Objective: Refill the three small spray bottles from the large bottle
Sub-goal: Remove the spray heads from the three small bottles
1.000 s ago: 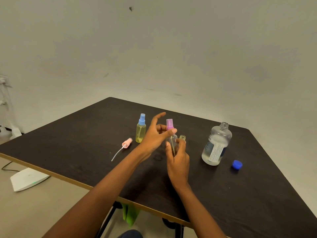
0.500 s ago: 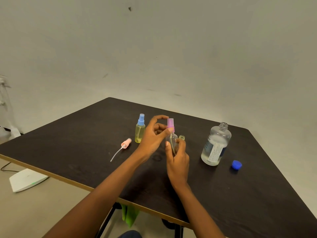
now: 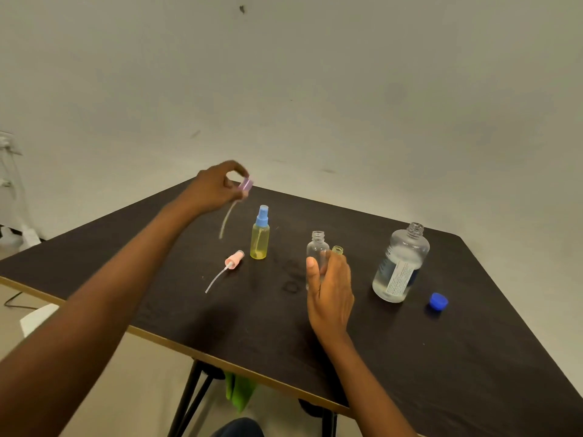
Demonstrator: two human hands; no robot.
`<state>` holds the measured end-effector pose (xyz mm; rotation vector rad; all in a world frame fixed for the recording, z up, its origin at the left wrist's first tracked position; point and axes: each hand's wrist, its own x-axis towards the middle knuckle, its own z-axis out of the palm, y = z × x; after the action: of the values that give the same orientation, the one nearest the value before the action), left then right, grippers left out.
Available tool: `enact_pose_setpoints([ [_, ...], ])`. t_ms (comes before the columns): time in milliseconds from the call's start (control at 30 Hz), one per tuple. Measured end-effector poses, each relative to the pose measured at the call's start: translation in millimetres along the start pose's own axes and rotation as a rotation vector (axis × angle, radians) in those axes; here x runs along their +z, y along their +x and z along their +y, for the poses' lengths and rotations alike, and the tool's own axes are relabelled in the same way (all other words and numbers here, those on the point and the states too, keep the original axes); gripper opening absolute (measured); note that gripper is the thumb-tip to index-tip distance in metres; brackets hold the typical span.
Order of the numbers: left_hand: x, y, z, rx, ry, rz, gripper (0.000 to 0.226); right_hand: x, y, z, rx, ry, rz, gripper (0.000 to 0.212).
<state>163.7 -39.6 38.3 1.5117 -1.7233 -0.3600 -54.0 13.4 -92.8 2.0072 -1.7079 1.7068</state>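
Aloft, left hand (image 3: 217, 187) pinches purple sprayer (image 3: 245, 185); right hand (image 3: 331, 291) grips clear bottle (image 3: 317, 247)

Table (image 3: 441, 373): dark matt top, faint wood grain, pale edge band.
Large bottle (image 3: 400, 263), 3 o'clock: clear glossy plastic; matt white paper label (image 3: 399, 277).
Blue cap (image 3: 438, 301): smooth plastic, slight sheen.
Clear small bottle (image 3: 316, 250): transparent smooth plastic.
Yellow small bottle (image 3: 259, 241), 11 o'clock: translucent tinted plastic.
Pink spray head (image 3: 234, 259), purple spray head (image 3: 245, 185): matt plastic, translucent tubes.
Wall (image 3: 347, 89): matt paint, scuffed.
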Motion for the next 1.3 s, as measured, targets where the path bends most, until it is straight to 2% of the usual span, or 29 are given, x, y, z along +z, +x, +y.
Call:
enact_pose_setpoints([
  [100,4.6,-0.4,-33.2,-0.099,0.350,-0.173,0.033,1.4,1.7,1.0,-0.028,-0.007,-0.039,0.063],
  [200,22.0,-8.6,-57.5,-0.171,0.472,-0.293,0.038,1.3,1.0,1.1,-0.062,-0.014,-0.098,0.055],
  [333,38.4,-11.9,-74.8,-0.194,0.488,-0.365,0.034,0.4,0.5,1.7,-0.028,-0.004,-0.133,0.057],
  [467,45.0,-9.4,-74.4,-0.218,0.458,-0.444,0.030,-1.2,0.1,0.6,-0.011,-0.011,-0.163,0.049],
  [567,44.6,-8.4,-74.3,-0.235,0.413,-0.489,0.033,-1.0,-0.4,0.0,-0.010,-0.014,-0.156,0.055],
  [800,41.9,-5.7,-79.8,-0.265,0.377,-0.473,0.041,-1.1,1.1,1.2,0.079,-0.007,-0.226,0.037],
  [1000,45.3,-5.8,-81.8,-0.225,0.408,-0.410,0.049,0.3,4.0,0.6,0.197,0.010,-0.374,0.057],
  [1167,56.3,-4.9,-69.7,-0.170,0.218,-0.249,0.054,4.2,3.1,1.3,0.206,0.004,-0.430,0.067],
  [1300,61.5,-1.0,-59.3,-0.151,0.090,-0.219,0.056,0.9,4.2,-1.0,0.215,0.009,-0.441,0.074],
])
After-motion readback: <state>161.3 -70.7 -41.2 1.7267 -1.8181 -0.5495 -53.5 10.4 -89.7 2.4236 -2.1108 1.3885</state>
